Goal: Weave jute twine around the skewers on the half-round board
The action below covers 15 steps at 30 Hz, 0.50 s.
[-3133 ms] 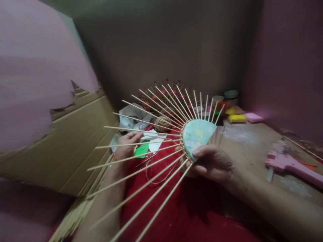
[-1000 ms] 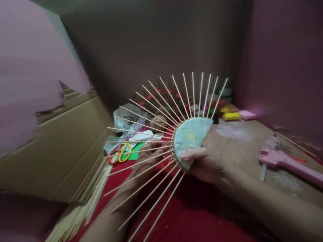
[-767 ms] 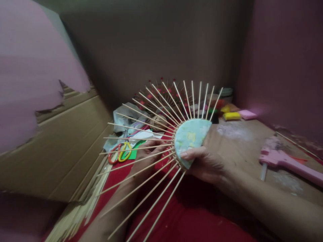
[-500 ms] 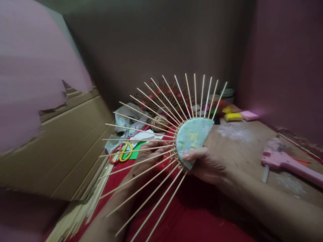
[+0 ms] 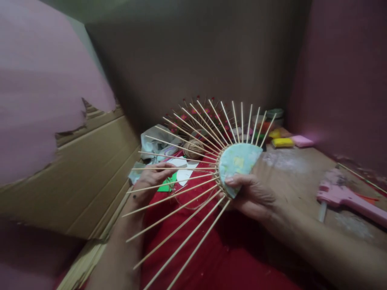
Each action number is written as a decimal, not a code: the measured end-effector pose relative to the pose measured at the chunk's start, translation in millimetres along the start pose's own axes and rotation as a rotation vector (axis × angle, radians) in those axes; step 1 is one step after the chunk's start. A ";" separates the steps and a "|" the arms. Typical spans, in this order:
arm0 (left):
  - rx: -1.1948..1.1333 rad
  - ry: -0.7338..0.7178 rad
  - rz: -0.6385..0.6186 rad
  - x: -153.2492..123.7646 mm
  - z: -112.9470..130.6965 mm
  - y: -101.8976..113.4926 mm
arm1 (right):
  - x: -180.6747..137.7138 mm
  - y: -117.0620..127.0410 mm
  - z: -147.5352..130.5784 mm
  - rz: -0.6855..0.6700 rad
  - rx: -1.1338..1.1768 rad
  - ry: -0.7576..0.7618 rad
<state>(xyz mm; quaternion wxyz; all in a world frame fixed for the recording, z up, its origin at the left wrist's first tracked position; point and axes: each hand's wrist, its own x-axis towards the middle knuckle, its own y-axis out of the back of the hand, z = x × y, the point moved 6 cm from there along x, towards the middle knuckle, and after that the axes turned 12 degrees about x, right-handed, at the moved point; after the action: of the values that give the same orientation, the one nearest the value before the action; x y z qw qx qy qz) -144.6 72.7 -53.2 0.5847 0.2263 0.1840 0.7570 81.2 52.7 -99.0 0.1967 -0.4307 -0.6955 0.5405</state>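
Observation:
My right hand (image 5: pixel 254 195) grips a pale blue, patterned half-disc (image 5: pixel 236 163) by its straight edge, thumb on the face. Thin wooden sticks (image 5: pixel 178 143) fan out from its curved rim, where brown twine (image 5: pixel 219 177) is woven between them at the base. My left hand (image 5: pixel 154 175) is behind the sticks on the left, its fingers pinched together on a thin strand of twine that runs toward the rim. A slack loop of the strand (image 5: pixel 193 208) hangs below, over the red cloth (image 5: pixel 181 237).
A ball of twine (image 5: pixel 194 149), white paper (image 5: pixel 186 173) and a green sheet (image 5: pixel 167 183) lie beyond the sticks. To the right are a pink glue gun (image 5: pixel 347 197) and yellow packet (image 5: pixel 282 142). Cardboard (image 5: pixel 87 177) leans at left, beside loose sticks (image 5: pixel 81 266). A flowered stick piece (image 5: pixel 193 114) stands behind.
My left hand has moved left, away from the rim, drawing the strand out. The half-disc with its sticks has shifted slightly right in view. The scissors handles are now hidden behind my left hand.

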 end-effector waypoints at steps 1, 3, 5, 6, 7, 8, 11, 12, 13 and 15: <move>-0.020 -0.005 0.034 1.4 -1.4 4.8 | -0.8 -0.9 0.2 0.000 0.010 -0.003; -0.063 -0.003 0.098 2.1 -2.9 13.2 | -2.0 -2.2 1.2 -0.005 0.024 -0.020; -0.097 -0.008 0.157 0.5 -1.8 20.0 | -2.3 -2.2 1.3 -0.002 0.043 -0.022; -0.112 -0.022 0.194 -0.8 -0.3 23.2 | -2.1 -1.8 1.3 0.004 0.053 -0.023; -0.127 -0.045 0.239 -2.2 1.5 26.4 | -1.8 -1.5 1.4 0.010 0.064 -0.025; -0.140 -0.076 0.291 -3.5 3.4 29.6 | -1.4 -1.3 1.8 0.014 0.072 -0.033; -0.169 -0.185 0.451 -6.1 7.1 38.1 | -0.8 -2.3 1.8 0.005 0.082 -0.039; -0.174 -0.219 0.493 -6.4 7.5 40.1 | -0.8 -2.5 1.3 0.006 0.091 -0.032; -0.176 -0.246 0.523 -6.3 7.5 41.6 | -1.0 -2.5 0.9 0.011 0.104 -0.028; -0.179 -0.289 0.560 -6.1 7.4 43.8 | -1.5 -2.3 1.0 0.024 0.128 -0.036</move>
<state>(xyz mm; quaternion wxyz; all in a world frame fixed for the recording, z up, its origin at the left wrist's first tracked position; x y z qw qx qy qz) -174.3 56.0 -24.0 0.3911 0.3211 -0.0375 0.8617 80.4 50.7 -96.9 0.2046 -0.4157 -0.6578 0.5938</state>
